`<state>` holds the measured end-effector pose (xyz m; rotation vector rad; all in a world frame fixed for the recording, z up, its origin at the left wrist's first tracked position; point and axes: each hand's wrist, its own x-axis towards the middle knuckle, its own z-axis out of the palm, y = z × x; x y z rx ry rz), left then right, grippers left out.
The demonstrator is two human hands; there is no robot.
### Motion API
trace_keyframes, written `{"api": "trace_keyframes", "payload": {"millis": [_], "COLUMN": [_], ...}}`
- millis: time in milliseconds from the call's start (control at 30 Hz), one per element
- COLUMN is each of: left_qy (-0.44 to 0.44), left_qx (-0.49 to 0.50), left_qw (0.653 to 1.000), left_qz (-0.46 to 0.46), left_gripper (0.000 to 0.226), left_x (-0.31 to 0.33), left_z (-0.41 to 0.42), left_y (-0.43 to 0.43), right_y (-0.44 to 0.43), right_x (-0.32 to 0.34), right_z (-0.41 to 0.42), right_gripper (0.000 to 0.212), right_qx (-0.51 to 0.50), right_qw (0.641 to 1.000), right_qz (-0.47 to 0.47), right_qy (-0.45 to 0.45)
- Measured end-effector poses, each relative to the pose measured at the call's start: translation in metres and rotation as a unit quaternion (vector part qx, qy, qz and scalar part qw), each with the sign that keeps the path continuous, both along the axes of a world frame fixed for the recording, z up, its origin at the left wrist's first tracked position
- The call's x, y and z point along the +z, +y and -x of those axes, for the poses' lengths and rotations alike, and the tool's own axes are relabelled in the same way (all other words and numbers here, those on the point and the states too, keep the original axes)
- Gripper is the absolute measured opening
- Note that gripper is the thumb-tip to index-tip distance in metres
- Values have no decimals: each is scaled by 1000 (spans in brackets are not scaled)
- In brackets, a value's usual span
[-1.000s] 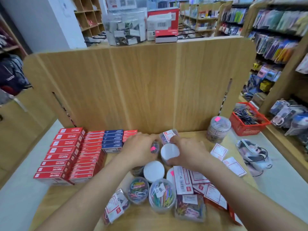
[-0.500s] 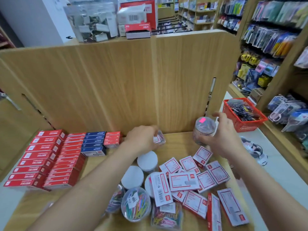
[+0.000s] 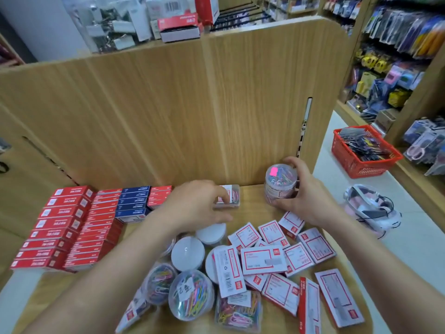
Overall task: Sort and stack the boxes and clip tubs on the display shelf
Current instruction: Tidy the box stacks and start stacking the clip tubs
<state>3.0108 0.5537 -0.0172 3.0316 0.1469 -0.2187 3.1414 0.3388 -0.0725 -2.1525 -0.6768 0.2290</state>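
Wood-grain shop shelf [image 3: 252, 208] lay strewn with boxes [image 3: 263, 260]; right hand [image 3: 305, 201] grasped a clip tub [image 3: 280, 186], left hand [image 3: 192, 206] pinched a small box [image 3: 231, 196].

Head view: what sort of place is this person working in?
Probably a stationery shop: racks of packaged goods line the right, rows of red boxes and tubs of coloured paper clips crowd a wooden display shelf.

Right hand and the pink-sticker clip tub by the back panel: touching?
Touching. Head view: the right hand wraps the clip tub, fingers curled round its far side, thumb on its near wall.
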Motion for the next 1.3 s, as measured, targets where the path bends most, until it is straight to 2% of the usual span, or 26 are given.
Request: {"api": "trace_keyframes", "payload": {"millis": [67, 133, 267, 367, 433, 533, 600, 667, 733, 867, 967, 1067, 1133, 1233, 1300], "left_qy": [81, 93, 34, -47, -117, -138, -94, -48, -14, 93, 82, 59, 55, 52, 45], "left_qx": [-21, -30, -21, 76, 102, 129, 151, 145, 129, 109, 86, 75, 66, 57, 70], "left_qw": [995, 994, 999, 987, 972, 972, 978, 986, 991, 989, 992, 993, 994, 997, 997], "left_qz": [-47, -57, -20, 133, 179, 141, 112, 67, 39, 18, -49, -70, -62, -19, 3], "left_gripper": [57, 64, 60, 43, 36, 21, 17, 23, 23, 29, 42, 54, 55, 54, 52], "left_x": [0, -2, 3, 17, 29, 38, 38, 35, 32, 25, 7, -7, -10, -12, -14], "left_z": [12, 17, 15, 20, 24, 35, 44, 55, 69, 95, 106, 112, 113, 110, 108], "left_y": [-1, -2, 0, 16, 30, 47, 51, 52, 57, 60, 53, 55, 61, 64, 66], "right_y": [2, 3, 3, 3, 13, 45, 76, 106, 129, 149, 155, 157, 150, 119, 88], "right_x": [-2, 0, 6, 22, 39, 59, 58, 47, 34, 18, 13, 13, 25, 53, 71], "right_z": [1, 2, 3, 9, 24, 54, 70, 78, 82, 81, 81, 84, 82, 71, 61], "right_gripper": [85, 82, 80, 72, 61, 47, 44, 45, 44, 51, 57, 54, 52, 50, 52], "right_qx": [13, 29, 28, 6, 14, 144, 259, 315, 332, 337, 332, 316, 295, 232, 172], "right_qw": [1000, 999, 999, 995, 984, 964, 937, 907, 894, 890, 891, 905, 930, 969, 979], "right_qz": [-8, -16, -14, 1, -2, 35, 90, 148, 167, 185, 190, 164, 123, -8, -102], "right_qy": [5, 18, 7, -101, -179, -219, -214, -236, -252, -246, -244, -233, -184, -87, -47]}}
